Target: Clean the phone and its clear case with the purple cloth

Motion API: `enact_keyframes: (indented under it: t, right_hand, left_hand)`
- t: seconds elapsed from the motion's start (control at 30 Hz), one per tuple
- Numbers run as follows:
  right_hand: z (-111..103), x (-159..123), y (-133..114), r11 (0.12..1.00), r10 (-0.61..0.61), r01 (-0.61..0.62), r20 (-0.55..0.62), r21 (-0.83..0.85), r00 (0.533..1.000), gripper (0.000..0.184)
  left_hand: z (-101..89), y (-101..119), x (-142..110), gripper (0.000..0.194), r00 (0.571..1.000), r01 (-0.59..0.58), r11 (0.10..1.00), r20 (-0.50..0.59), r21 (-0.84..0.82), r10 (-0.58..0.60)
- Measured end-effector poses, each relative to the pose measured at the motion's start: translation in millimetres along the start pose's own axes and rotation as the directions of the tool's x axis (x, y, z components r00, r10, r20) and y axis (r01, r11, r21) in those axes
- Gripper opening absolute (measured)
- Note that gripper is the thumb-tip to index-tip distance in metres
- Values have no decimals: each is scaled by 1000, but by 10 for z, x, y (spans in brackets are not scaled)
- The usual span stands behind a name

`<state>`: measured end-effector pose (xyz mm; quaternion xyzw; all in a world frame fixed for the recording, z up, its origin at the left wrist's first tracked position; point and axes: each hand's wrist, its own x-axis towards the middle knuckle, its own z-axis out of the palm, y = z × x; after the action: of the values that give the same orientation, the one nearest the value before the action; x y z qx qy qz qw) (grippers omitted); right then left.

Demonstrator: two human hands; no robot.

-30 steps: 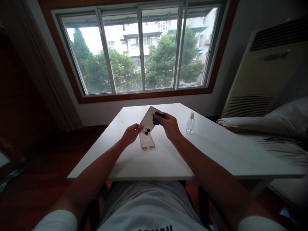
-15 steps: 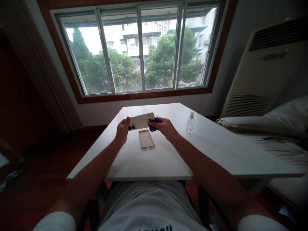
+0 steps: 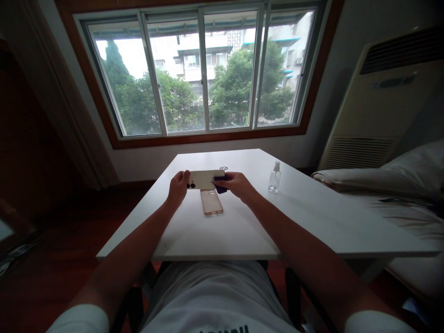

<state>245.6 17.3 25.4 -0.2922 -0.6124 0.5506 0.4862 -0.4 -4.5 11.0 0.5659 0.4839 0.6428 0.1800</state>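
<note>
head view: the left hand (image 3: 178,188) pinched the camera end of a pale phone (image 3: 204,179) between thumb and fingers; the phone was held sideways above the white table (image 3: 243,231). the right hand (image 3: 237,185) pinched a dark purple cloth (image 3: 220,184) against the phone's other end. a clear phone case (image 3: 211,202) with a pinkish rim lay on the table, just below the phone in the view. a transparent spray bottle (image 3: 274,178) stood upright on the table, apart from the right hand, on its right side.

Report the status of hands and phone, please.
Left hand gripping phone at camera end; right hand pressing dark cloth on other end. Case on table, nothing blocking.
</note>
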Motion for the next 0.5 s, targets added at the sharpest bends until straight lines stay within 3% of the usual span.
enact_keyframes:
  t: [0.5]
  right_hand:
    - [-24,12,-18,997,-79,80,26,-6,997,47]
  left_hand:
    - [-13,33,6,47,999,-49,997,5,53,49]
